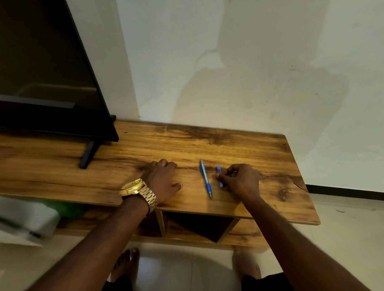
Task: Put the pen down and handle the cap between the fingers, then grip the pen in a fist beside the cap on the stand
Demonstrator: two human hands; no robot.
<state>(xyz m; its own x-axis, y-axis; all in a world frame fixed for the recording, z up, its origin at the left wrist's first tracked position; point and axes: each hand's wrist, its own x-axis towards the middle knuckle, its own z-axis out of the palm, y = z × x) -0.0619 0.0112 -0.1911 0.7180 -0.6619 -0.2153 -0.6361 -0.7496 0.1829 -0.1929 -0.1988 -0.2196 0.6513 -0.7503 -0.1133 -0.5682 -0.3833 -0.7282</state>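
Observation:
A blue pen (205, 178) lies on the wooden TV stand top (142, 153), its tip pointing toward me. Just right of it lies a second blue pen-like object (218, 169), partly hidden by my right hand (240, 179), whose curled fingers pinch it near its middle. My left hand (163, 181), with a gold watch on the wrist, rests on the wood left of the pen with its fingers curled under and holds nothing.
A black television (36, 71) stands on the left of the stand, one foot (88, 155) reaching forward. Open shelves (198, 226) lie under the top. A white wall is behind, tiled floor below, and a white box (22, 218) at the left.

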